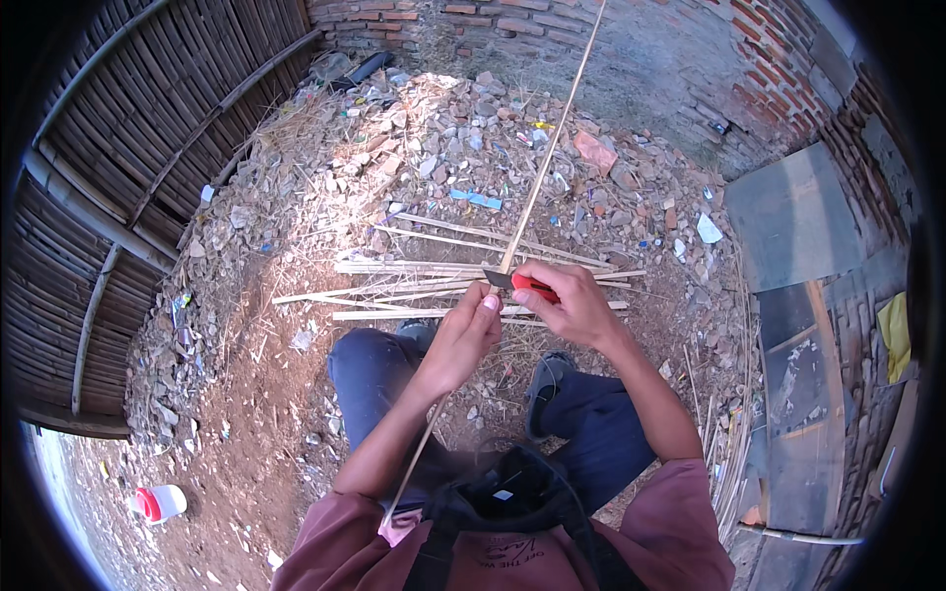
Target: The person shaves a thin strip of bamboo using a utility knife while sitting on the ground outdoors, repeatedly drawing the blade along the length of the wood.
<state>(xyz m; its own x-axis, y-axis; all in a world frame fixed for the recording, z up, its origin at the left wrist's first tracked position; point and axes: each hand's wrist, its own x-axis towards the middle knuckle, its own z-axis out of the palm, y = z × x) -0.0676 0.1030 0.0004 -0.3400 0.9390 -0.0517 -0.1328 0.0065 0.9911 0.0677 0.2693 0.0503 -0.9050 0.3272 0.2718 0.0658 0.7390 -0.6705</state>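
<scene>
A long, thin bamboo strip [548,158] slants up and away from my hands, and its near end runs down under my left forearm toward my lap. My left hand [461,340] is closed around this strip, thumb uppermost. In my right hand [576,303] is a knife [533,287] with a red handle, its dark blade lying across the strip just beyond my left fingertips. Beneath both hands, several pale split bamboo strips [394,267] lie crosswise in a loose pile on the ground, partly hidden by my hands.
Rubble and stones [443,148] cover the ground ahead, up to a brick wall [631,59]. A bamboo slat wall [177,108] stands at left. Grey boards [798,217] lean at right. A clear container with a red lid [163,503] lies at lower left.
</scene>
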